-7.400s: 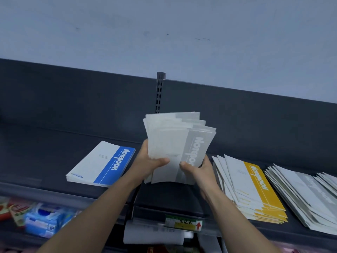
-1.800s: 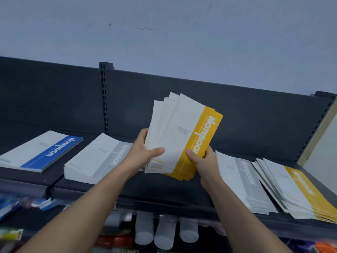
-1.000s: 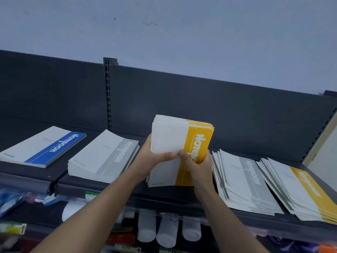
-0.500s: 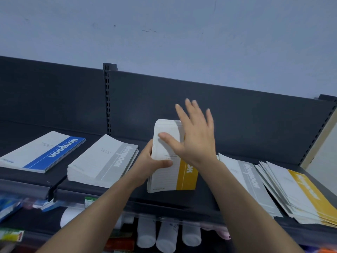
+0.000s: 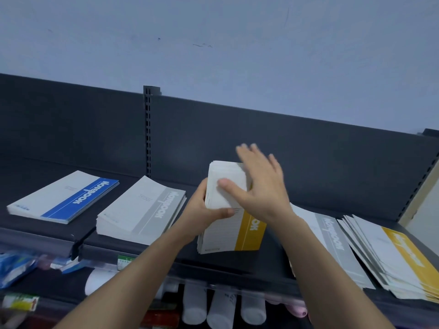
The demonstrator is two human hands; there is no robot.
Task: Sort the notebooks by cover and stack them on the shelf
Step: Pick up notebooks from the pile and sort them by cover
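A squared stack of yellow-striped notebooks [image 5: 228, 233] stands tilted on the dark shelf [image 5: 133, 245] at centre. My left hand [image 5: 202, 207] grips its left edge, thumb across the front cover. My right hand [image 5: 259, 186] is spread flat, fingers straight, over the upper right of the stack and blurred by motion. To the left lie a grey-striped stack [image 5: 142, 210] and a blue-striped stack [image 5: 64, 198]. To the right lie a fanned grey-striped pile [image 5: 332, 238] and a fanned yellow-striped pile [image 5: 399, 255].
The shelf's dark back panel [image 5: 308, 157] rises behind the stacks, with a slotted upright [image 5: 148, 129]. Below the shelf edge are white bottles [image 5: 223, 307] and blue packets [image 5: 14, 267]. A pale wall is above.
Both hands squared the fanned yellow-striped notebooks into a neat stack and lowered it to the shelf. My right hand then let go and opened flat over the stack's top.
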